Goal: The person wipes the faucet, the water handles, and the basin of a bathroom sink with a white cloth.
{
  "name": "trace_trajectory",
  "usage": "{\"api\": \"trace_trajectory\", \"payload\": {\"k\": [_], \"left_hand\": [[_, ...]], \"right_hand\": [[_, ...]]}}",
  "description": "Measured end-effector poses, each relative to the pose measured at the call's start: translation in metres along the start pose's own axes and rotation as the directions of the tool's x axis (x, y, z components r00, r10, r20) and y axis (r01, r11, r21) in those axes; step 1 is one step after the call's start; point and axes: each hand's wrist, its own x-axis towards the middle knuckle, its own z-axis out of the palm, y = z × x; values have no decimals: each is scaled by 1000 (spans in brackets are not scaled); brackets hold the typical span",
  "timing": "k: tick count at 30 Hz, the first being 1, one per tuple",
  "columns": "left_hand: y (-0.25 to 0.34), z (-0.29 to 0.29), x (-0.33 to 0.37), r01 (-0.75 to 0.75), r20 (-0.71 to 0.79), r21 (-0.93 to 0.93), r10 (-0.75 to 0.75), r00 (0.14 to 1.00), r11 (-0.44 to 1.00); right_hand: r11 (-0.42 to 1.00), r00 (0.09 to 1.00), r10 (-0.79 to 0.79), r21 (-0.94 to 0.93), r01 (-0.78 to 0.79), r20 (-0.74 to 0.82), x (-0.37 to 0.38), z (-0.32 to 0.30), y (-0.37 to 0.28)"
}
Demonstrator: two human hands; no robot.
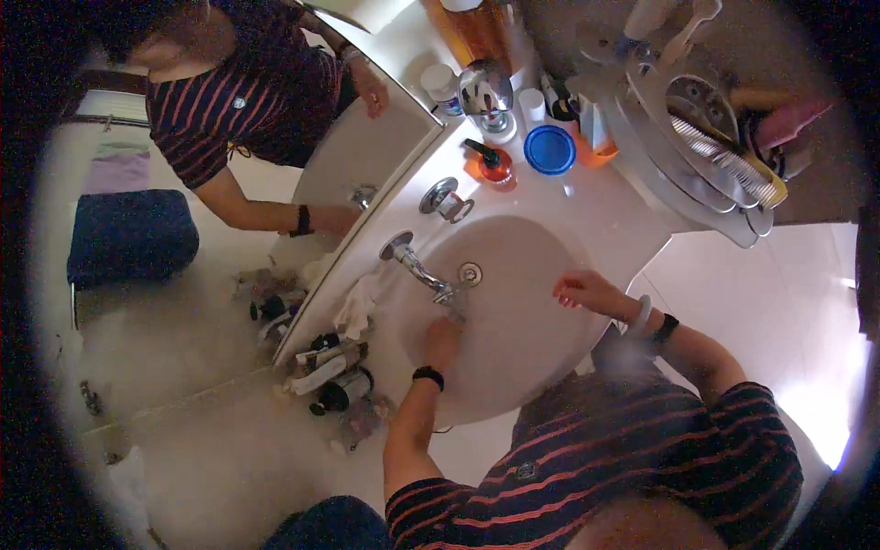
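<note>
My left hand (443,345) reaches into the white sink basin (527,367), right by the end of the chrome faucet spout (423,271). Its fingers blur there, so I cannot make out whether they grip anything. Past the spout tip, a metal drain (470,274) shows in the bowl. Over the basin's right side hovers my right hand (591,293), palm-side fingers loosely curled and apart, with nothing seen in them. A chrome tap handle (446,202) sits on the wall side beyond the spout.
Behind the basin stand an orange pump bottle (496,169), a blue-lidded jar (550,149) and a white-capped bottle (441,89). A tiered rack (642,105) holds a comb (733,163) at the far right. Several bottles (341,392) crowd the left edge below a mirror (275,183).
</note>
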Motion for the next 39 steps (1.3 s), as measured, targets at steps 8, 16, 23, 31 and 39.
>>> {"api": "trace_trajectory", "payload": {"k": [8,16,23,31,39], "left_hand": [[161,18,83,-101,-6,-743,144,990,661],[142,-35,144,-250,17,-877,-546,838,-410],[80,-62,196,-557,246,-594,-791,560,-580],[114,-10,223,-114,-258,-965,-771,582,237],[133,33,85,229,236,-696,-84,968,681]], "right_hand": [[997,999,46,55,-47,9,-13,-16,37],[997,992,6,75,-15,122,-13,-20,10],[998,998,-36,43,34,53,-25,-32,11],[996,992,-80,53,75,99,-27,-28,10],[999,1000,-29,25,28,6,-34,-36,14]]}}
